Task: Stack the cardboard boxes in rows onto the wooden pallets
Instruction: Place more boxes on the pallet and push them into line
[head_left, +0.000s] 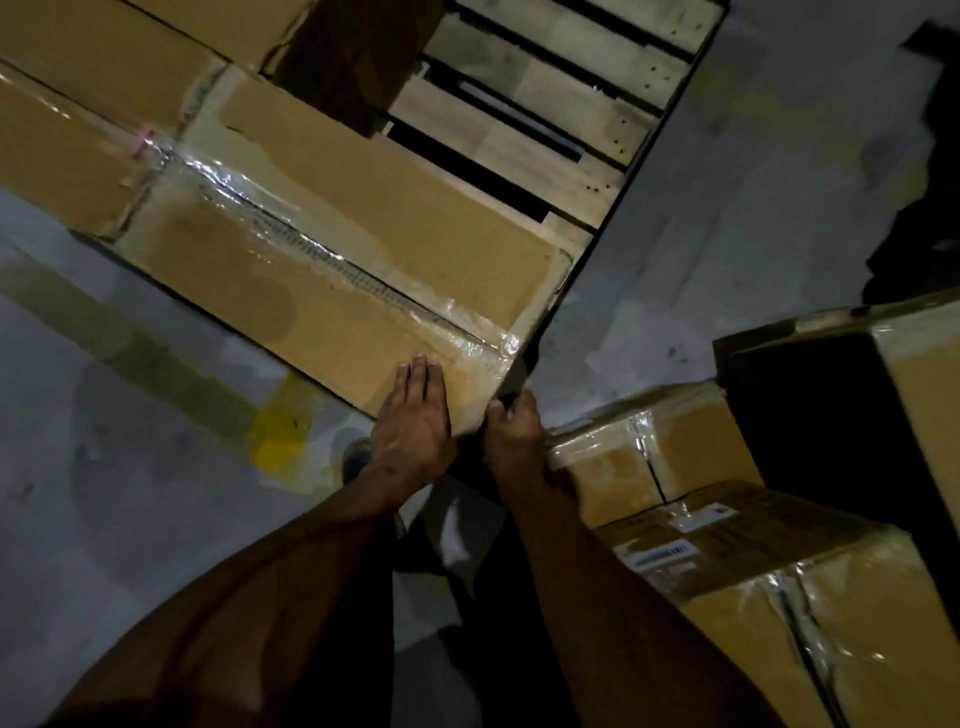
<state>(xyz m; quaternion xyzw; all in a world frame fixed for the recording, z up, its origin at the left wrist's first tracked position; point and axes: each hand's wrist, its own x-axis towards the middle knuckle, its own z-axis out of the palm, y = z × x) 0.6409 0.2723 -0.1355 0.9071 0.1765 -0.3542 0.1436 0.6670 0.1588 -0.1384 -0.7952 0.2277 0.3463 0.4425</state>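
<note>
Our left hand (413, 415) lies flat, fingers straight and together, on the top of the long cardboard box (332, 260) at its near corner, just below centre of the frame. Our right hand (514, 431) curls its fingers round that box's end edge. This box sits on the wooden pallet (571, 119), whose bare slats fill the upper middle. More taped boxes (727, 519) stand on the grey floor (130, 493) at lower right.
</note>
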